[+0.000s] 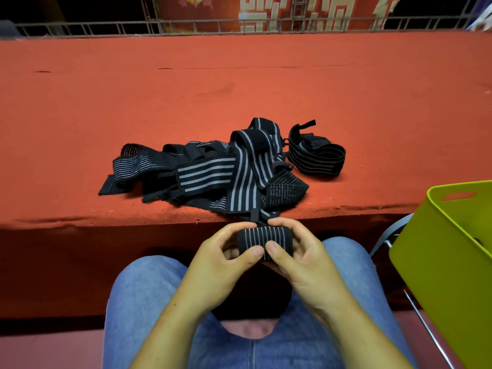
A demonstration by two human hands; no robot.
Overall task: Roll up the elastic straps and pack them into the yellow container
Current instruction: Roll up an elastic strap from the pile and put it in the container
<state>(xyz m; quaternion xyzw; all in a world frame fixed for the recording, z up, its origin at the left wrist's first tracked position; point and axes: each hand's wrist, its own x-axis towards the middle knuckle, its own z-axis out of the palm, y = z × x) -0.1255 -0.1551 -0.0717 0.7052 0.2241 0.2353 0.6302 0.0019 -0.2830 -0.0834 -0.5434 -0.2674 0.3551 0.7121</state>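
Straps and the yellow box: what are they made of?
The straps look like woven stretchy fabric, black and matte with pale stripes; a ribbed weave shows, and they flop in soft folds. The box is probably plastic: smooth, slightly shiny, with a moulded handle slot.

It looks like an event venue: red felt table (239, 89), metal railing (106, 26), red banner (266, 12) behind.

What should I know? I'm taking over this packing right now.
Left hand and right hand both grip one partly rolled strap above the lap, its tail leading to the pile of loose straps on the red table.
Yellow container stands at right, contents mostly unseen.
Done: this roll, partly.
Left: finish it, pack it, roll the rest.
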